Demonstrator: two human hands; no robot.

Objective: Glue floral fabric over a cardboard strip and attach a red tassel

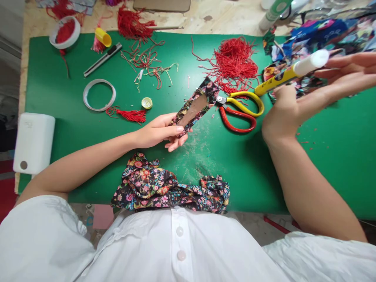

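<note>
My left hand (172, 131) is closed on a narrow strip (195, 107) of dark floral fabric folded round a bare brown core, which looks like cardboard. The strip points up and right, its far end close to the scissors (239, 109) with one yellow and one red handle. To the right, my right hand (296, 94) has its fingers stretched out, beside a yellow tube with a white cap (284, 76), seemingly a glue stick. Whether the hand touches the tube I cannot tell. A crumpled piece of dark floral fabric (167, 184) lies at the front edge, against the white shirt.
A green mat (73, 172) covers the table. Red thread (235, 60), a cutter knife (102, 58), a white ring (99, 95) and a red tassel (131, 114) lie on it. A white box-shaped device (34, 143) sits left; fabric scraps (329, 35) are heaped at the back right.
</note>
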